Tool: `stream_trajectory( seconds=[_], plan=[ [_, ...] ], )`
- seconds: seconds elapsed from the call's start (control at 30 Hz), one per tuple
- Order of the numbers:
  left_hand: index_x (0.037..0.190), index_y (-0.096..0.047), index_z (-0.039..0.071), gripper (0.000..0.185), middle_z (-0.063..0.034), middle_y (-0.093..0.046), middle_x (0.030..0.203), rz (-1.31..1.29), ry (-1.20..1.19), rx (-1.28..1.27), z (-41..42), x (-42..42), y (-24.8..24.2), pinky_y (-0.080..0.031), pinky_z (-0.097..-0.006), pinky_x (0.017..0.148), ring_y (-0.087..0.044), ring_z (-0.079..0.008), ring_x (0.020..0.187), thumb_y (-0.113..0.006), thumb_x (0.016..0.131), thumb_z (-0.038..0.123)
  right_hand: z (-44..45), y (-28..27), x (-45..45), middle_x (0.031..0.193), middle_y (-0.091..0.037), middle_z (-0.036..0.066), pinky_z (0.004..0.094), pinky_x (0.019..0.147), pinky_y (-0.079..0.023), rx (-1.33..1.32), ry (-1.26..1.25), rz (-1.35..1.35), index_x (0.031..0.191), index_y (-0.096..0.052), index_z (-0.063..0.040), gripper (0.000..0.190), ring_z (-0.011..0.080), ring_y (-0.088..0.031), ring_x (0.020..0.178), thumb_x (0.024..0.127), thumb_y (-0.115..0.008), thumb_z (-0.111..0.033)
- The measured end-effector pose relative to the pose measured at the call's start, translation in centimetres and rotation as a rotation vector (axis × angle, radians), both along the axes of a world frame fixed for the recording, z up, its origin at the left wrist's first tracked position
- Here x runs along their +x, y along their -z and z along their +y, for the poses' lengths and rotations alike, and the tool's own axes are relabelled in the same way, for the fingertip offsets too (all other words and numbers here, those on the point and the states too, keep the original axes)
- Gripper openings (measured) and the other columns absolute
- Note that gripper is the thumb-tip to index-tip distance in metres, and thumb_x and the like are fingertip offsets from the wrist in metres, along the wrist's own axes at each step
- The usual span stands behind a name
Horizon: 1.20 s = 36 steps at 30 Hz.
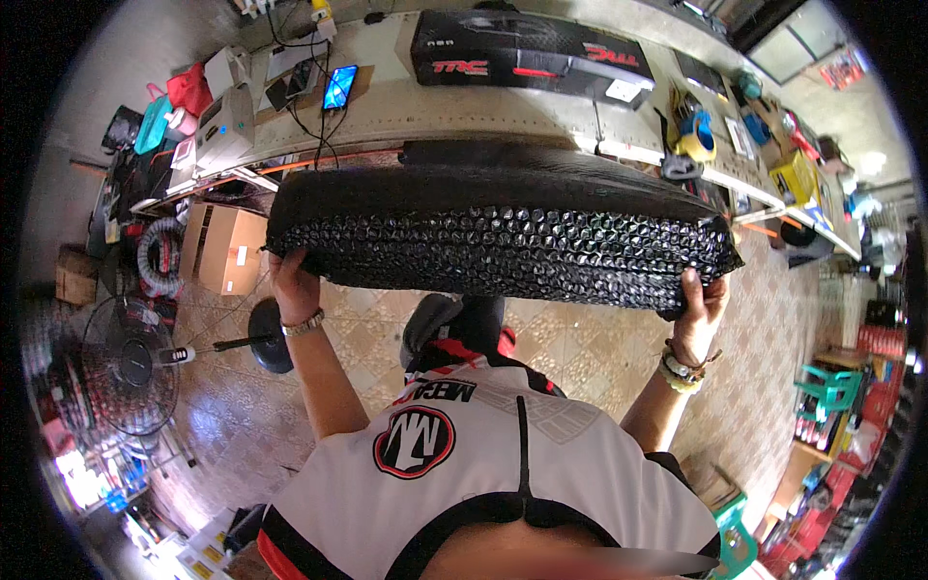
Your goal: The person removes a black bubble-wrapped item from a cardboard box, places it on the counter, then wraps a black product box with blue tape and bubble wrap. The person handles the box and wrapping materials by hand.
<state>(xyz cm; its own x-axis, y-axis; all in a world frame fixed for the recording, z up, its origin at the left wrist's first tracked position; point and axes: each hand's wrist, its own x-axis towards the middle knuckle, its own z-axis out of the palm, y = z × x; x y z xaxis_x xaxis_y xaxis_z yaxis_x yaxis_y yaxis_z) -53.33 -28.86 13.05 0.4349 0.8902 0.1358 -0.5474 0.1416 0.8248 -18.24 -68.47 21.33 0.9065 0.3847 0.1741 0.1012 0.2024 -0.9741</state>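
Observation:
A long package in black bubble wrap (pixel 507 235) spans the space before my chest, held at both ends. At its left end my left hand (pixel 293 279) grips the lower corner, its fingers partly hidden beneath the wrap. My right hand (pixel 702 301) clasps the right end, thumb on the near face. Smooth dark film covers the package's upper side, while bubbles show on the side toward me. Its far side lies close to the workbench edge; whether it touches the bench I cannot tell. What is inside the wrap is hidden.
On the workbench (pixel 384 54) lie a long black printed box (pixel 529 58), a lit phone (pixel 340 87) with cables, and a tape dispenser (pixel 696 138). A cardboard box (pixel 225 246) and a standing fan (pixel 136 362) are at left. Green plastic stools (pixel 830 388) stand at right.

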Motion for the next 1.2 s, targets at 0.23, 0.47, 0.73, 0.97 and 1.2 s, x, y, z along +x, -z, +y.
stream_trajectory(
  seconds=[0.23,0.47,0.73,0.97,1.2],
  plan=[
    [0.132,-0.053,0.000,0.040,-0.0101,-0.057,0.131,0.612,-0.153,0.511,8.4,13.6,1.0,-0.037,-0.0345,0.107,-0.050,-0.0211,0.124,-0.056,0.093,0.002,10.5,2.3,15.8,0.121,-0.062,0.005,0.0304,0.097,-0.045,-0.129,-0.093,-0.154,0.137,-0.047,-0.005,0.054,0.0142,-0.058,0.107,0.088,-0.069,-0.002],
    [0.157,-0.017,0.014,0.082,-0.0120,-0.033,0.155,0.449,-0.064,0.522,20.0,32.9,-2.4,-0.026,-0.0363,0.116,-0.035,-0.0244,0.140,-0.059,0.089,-0.002,24.6,5.7,33.1,0.118,-0.063,0.004,0.0273,0.093,-0.046,-0.085,-0.193,-0.276,0.138,-0.045,-0.004,0.053,0.0126,-0.058,0.102,0.091,-0.068,-0.003],
    [0.156,-0.008,0.011,0.090,-0.0205,-0.034,0.152,1.003,-0.166,0.658,27.3,42.4,6.2,-0.030,-0.0430,0.115,-0.035,-0.0377,0.139,-0.066,0.087,0.006,32.4,13.7,42.1,0.137,-0.051,0.022,0.0352,0.103,-0.043,-0.695,0.047,-0.335,0.150,-0.027,-0.008,0.084,0.0272,-0.057,0.117,0.083,-0.077,-0.016],
    [0.133,-0.048,0.004,0.067,-0.0182,-0.058,0.119,1.508,-0.665,0.957,24.8,44.8,6.1,-0.039,-0.0494,0.099,-0.052,-0.0371,0.114,-0.078,0.074,0.016,33.4,14.8,42.2,0.112,-0.056,0.013,0.0438,0.085,-0.052,-0.859,0.166,-0.847,0.120,-0.062,-0.018,0.046,0.0328,-0.060,0.100,0.076,-0.073,-0.017],
    [0.100,-0.062,0.008,0.033,-0.0114,-0.062,0.103,1.433,-0.475,1.181,16.0,54.9,6.6,-0.043,-0.0453,0.087,-0.057,-0.0324,0.097,-0.069,0.087,0.039,31.9,15.8,44.6,0.109,-0.054,0.014,0.0432,0.083,-0.052,-0.619,-0.023,-0.631,0.112,-0.064,-0.014,0.035,0.0338,-0.058,0.101,0.080,-0.073,-0.023]
  ],
)
